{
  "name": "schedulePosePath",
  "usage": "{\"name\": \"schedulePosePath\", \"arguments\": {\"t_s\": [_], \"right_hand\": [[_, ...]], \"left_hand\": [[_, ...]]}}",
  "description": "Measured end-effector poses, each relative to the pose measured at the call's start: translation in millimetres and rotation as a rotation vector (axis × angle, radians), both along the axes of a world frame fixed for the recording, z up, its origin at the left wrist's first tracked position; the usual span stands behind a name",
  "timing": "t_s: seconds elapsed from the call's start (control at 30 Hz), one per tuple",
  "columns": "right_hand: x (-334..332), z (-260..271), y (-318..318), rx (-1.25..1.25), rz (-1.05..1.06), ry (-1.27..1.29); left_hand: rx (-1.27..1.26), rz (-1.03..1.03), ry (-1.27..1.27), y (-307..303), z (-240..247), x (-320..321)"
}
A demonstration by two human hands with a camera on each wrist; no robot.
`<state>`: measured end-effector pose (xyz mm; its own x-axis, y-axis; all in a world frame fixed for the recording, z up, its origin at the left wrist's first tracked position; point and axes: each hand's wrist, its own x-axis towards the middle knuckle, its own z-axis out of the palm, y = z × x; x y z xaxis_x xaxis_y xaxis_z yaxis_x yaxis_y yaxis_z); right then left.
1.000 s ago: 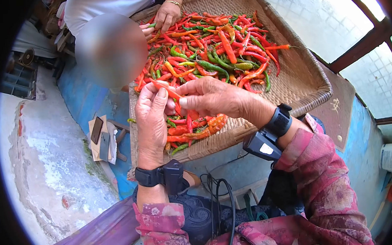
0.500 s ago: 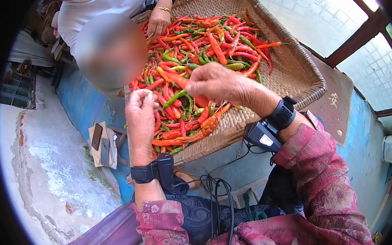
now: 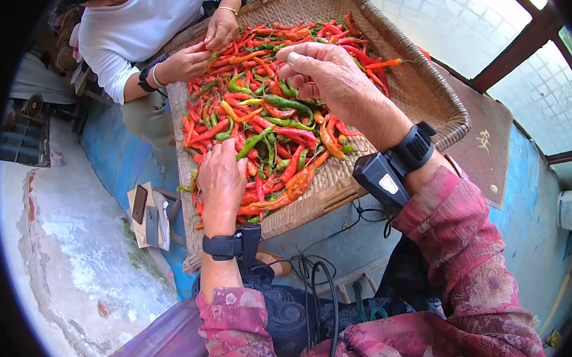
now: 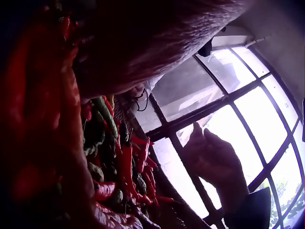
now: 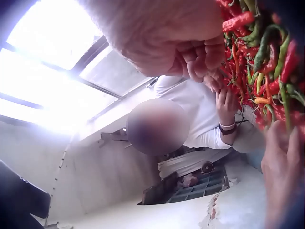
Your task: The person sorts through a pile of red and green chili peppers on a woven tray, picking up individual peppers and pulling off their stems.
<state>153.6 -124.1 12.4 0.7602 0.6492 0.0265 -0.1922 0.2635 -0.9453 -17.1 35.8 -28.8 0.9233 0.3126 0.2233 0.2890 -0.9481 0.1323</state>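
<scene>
My left hand [image 3: 220,179] reaches over the near left of a heap of red, orange and green chili peppers [image 3: 282,120]. Its thumb and fingertips are right at one end of a green chili pepper [image 3: 255,143]; whether they pinch it I cannot tell. Above the heap, farther to the right, my right hand [image 3: 339,83] is raised. Its thumb and forefinger reach forward, the other fingers bend loosely, and nothing shows between them. Against the window, the left wrist view has that right hand [image 4: 217,160] with thumb and forefinger apart.
A shallow woven tray [image 3: 425,104] carries the peppers. Across it, a person in a white shirt [image 3: 143,30] has both hands together at the heap's far left edge. Phones [image 3: 140,204] lie on a small stand at left. Black cables [image 3: 318,275] hang over my lap.
Both my hands were together at a red chili pepper, then parted. The right rose away toward the far side with nothing visible in it. The left came down to the heap.
</scene>
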Motion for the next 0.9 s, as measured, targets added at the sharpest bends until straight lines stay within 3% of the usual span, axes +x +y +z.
{"name": "schedulePosePath", "arguments": {"t_s": [0.07, 0.2, 0.27, 0.3, 0.37, 0.4, 0.47, 0.57, 0.67, 0.83, 0.9], "right_hand": [[-2.4, 1.3, 1.3, -0.018, 0.004, 0.006], [-9.2, -1.7, 5.9, -0.334, 0.170, -0.366], [-11.9, -10.3, 9.0, -0.526, 0.325, -0.587], [-18.7, -14.5, 11.0, -0.517, 0.376, -0.542], [-27.7, -29.5, 16.6, -0.434, 0.401, -0.566], [-32.9, -29.3, 18.2, -0.363, 0.389, -0.601], [-37.4, -26.8, 20.7, -0.466, 0.402, -0.581], [-42.9, -28.1, 24.8, -0.375, 0.363, -0.422], [-47.2, -31.8, 27.9, -0.161, 0.195, -0.606], [-52.4, 2.8, 18.3, -0.014, 0.396, -0.130], [-46.2, -3.9, 19.2, -0.052, 0.391, -0.156]], "left_hand": [[-0.037, 0.018, 0.046, -1.7, 0.4, 1.2], [-0.108, 0.065, 0.059, -6.7, 10.4, -0.2], [-0.470, 0.178, -0.025, -14.5, 20.6, 1.3], [-0.471, 0.183, -0.027, -15.9, 19.3, 0.9], [-1.010, 0.075, -0.212, -17.8, 16.3, -1.0], [-1.011, 0.015, -0.202, -20.8, 17.3, -1.3], [-1.040, -0.038, -0.159, -27.4, 20.3, -1.7], [-1.075, -0.029, -0.114, -27.7, 20.9, -0.4], [-1.104, -0.034, -0.092, -27.9, 18.3, -0.2], [-1.515, -0.053, -0.112, -32.6, 29.4, -2.1], [-1.515, -0.048, -0.065, -29.0, 29.3, -4.7]]}}
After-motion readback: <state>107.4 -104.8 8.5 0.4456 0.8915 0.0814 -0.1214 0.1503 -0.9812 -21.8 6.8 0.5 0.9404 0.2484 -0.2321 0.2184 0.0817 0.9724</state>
